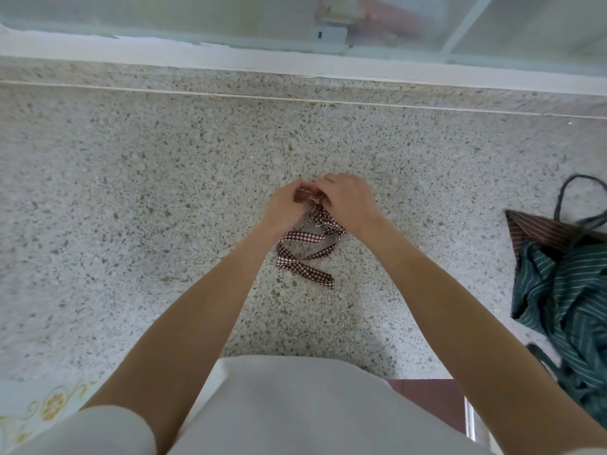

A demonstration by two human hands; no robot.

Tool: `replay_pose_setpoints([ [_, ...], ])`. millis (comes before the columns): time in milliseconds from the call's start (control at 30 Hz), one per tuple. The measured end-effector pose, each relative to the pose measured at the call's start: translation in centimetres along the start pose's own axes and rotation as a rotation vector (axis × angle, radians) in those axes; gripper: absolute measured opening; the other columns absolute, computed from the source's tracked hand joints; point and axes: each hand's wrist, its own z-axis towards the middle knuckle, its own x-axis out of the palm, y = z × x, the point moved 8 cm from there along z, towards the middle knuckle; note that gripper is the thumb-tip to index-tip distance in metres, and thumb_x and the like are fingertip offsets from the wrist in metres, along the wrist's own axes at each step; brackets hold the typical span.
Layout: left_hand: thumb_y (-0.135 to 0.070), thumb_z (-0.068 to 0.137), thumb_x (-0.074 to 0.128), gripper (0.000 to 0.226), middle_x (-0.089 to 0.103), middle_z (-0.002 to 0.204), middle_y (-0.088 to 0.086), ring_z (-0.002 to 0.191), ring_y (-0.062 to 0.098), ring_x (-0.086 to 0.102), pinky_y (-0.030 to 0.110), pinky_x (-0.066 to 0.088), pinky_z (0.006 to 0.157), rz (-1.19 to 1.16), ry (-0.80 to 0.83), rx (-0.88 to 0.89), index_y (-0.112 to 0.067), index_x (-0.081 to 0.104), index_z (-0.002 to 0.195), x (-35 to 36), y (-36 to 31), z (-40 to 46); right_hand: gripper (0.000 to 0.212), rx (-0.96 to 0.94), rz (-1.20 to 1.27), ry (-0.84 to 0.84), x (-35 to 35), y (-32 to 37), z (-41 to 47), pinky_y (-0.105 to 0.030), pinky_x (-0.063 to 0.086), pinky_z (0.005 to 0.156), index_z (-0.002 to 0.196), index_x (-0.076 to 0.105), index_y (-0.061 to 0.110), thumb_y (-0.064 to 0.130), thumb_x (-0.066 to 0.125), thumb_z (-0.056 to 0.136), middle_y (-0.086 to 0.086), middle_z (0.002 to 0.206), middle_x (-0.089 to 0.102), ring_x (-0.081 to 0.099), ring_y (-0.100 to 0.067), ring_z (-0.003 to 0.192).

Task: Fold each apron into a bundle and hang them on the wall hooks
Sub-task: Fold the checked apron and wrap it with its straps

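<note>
Under my fingers point(315, 192) a brown-and-white gingham strap point(303, 254) is trailing over speckled grey-and-white stone counter point(164, 192). Far right of my fingers, a dark green white-striped apron point(565, 290) is lying beside a brown white-striped one point(538, 231).

Two hands over the speckled desk point(131, 192): left hand point(289, 205) and right hand point(348, 201), close together. One red-and-white checked strap point(305, 254), both hands on its upper end, the rest looping on the desk. At the right edge, one heap of cloth: one green striped apron point(565, 290), one brown striped apron point(538, 231). One dark loop strap point(565, 192) above them.
</note>
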Motion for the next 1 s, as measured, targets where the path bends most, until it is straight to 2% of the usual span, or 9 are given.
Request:
replay_pose_setpoints([
  [100, -0.005, 0.088, 0.055, 0.019, 0.069, 0.090, 0.002, 0.084, 0.013, 0.066, 0.026, 0.053, 0.082, -0.230, -0.019, -0.063, -0.008, 0.064, 0.104, -0.2, 0.9, -0.2, 0.014, -0.113, -0.263, -0.103, 0.0, 1.3, -0.6, -0.031, 0.050, 0.069, 0.090, 0.069, 0.011, 0.010, 0.072, 0.076, -0.005, 0.084, 0.070, 0.066, -0.023, 0.069],
  [200, -0.006, 0.093, 0.053, 0.018, 0.067, 0.084, 0.002, 0.073, 0.009, 0.066, 0.019, 0.054, 0.072, -0.329, 0.050, -0.055, -0.001, 0.063, 0.107, -0.1, 1.0, -0.6, 0.012, -0.136, -0.152, -0.165, 0.2, 1.1, -1.6, -0.030, 0.052, 0.060, 0.092, 0.067, 0.011, 0.010, 0.069, 0.079, -0.008, 0.093, 0.065, 0.064, -0.022, 0.067],
  [333, -0.015, 0.088, 0.062, 0.014, 0.069, 0.084, -0.006, 0.077, 0.009, 0.065, 0.025, 0.050, 0.084, -0.156, 0.077, 0.046, -0.028, 0.067, 0.091, -0.7, 0.5, -0.6, 0.005, -0.036, 0.043, -0.202, 0.4, -0.2, -2.2, -0.025, 0.044, 0.036, 0.089, 0.064, 0.015, 0.018, 0.061, 0.087, -0.007, 0.092, 0.061, 0.054, -0.016, 0.048],
  [433, -0.017, 0.086, 0.065, 0.013, 0.066, 0.089, -0.008, 0.082, 0.008, 0.061, 0.019, 0.043, 0.080, -0.049, 0.163, 0.063, -0.023, 0.067, 0.097, -0.5, 0.1, -0.3, 0.013, -0.003, 0.126, -0.239, 0.3, -0.7, -2.3, -0.027, 0.042, 0.033, 0.085, 0.065, 0.014, 0.020, 0.054, 0.091, -0.005, 0.085, 0.062, 0.053, -0.019, 0.045],
  [567, -0.022, 0.084, 0.067, 0.016, 0.061, 0.086, -0.003, 0.077, 0.011, 0.053, 0.015, 0.039, 0.066, 0.199, 0.212, 0.111, -0.012, 0.066, 0.096, -0.8, -0.8, 0.6, 0.013, 0.004, 0.166, -0.220, 0.7, -1.1, -2.3, -0.030, 0.044, 0.037, 0.085, 0.066, 0.016, 0.020, 0.054, 0.090, 0.001, 0.083, 0.064, 0.058, -0.019, 0.053],
  [633, -0.025, 0.087, 0.063, 0.012, 0.059, 0.086, -0.001, 0.077, 0.015, 0.053, 0.025, 0.043, 0.068, 0.289, 0.226, 0.126, -0.015, 0.061, 0.094, -0.9, -1.1, 0.9, 0.003, 0.046, 0.232, -0.203, 1.0, -1.6, -2.4, -0.032, 0.049, 0.044, 0.084, 0.067, 0.015, 0.014, 0.064, 0.083, 0.002, 0.083, 0.067, 0.062, -0.019, 0.060],
  [700, -0.022, 0.090, 0.058, 0.009, 0.059, 0.089, 0.001, 0.078, 0.017, 0.055, 0.031, 0.046, 0.070, 0.340, 0.217, 0.154, -0.014, 0.058, 0.095, -0.7, -1.5, 0.7, 0.005, 0.099, 0.265, -0.204, 1.1, -1.9, -2.5, -0.033, 0.053, 0.049, 0.081, 0.068, 0.015, 0.012, 0.071, 0.077, 0.003, 0.082, 0.070, 0.065, -0.019, 0.065],
  [833, -0.021, 0.091, 0.053, 0.008, 0.056, 0.079, -0.004, 0.063, 0.007, 0.047, 0.021, 0.038, 0.056, 0.309, 0.075, 0.147, -0.014, 0.056, 0.092, -1.0, -1.7, 0.4, 0.005, 0.134, 0.259, -0.201, 1.4, -2.0, -2.5, -0.032, 0.054, 0.051, 0.080, 0.070, 0.018, 0.015, 0.073, 0.076, 0.005, 0.081, 0.071, 0.067, -0.016, 0.069],
  [1000, -0.024, 0.094, 0.045, 0.018, 0.053, 0.068, -0.003, 0.060, 0.011, 0.047, 0.028, 0.042, 0.056, 0.706, 0.074, 0.246, -0.014, 0.055, 0.083, -1.4, -3.0, 0.7, 0.005, 0.185, 0.235, -0.222, 1.5, -2.0, -2.9, -0.031, 0.052, 0.050, 0.080, 0.071, 0.020, 0.017, 0.073, 0.077, 0.008, 0.081, 0.071, 0.067, -0.015, 0.071],
])
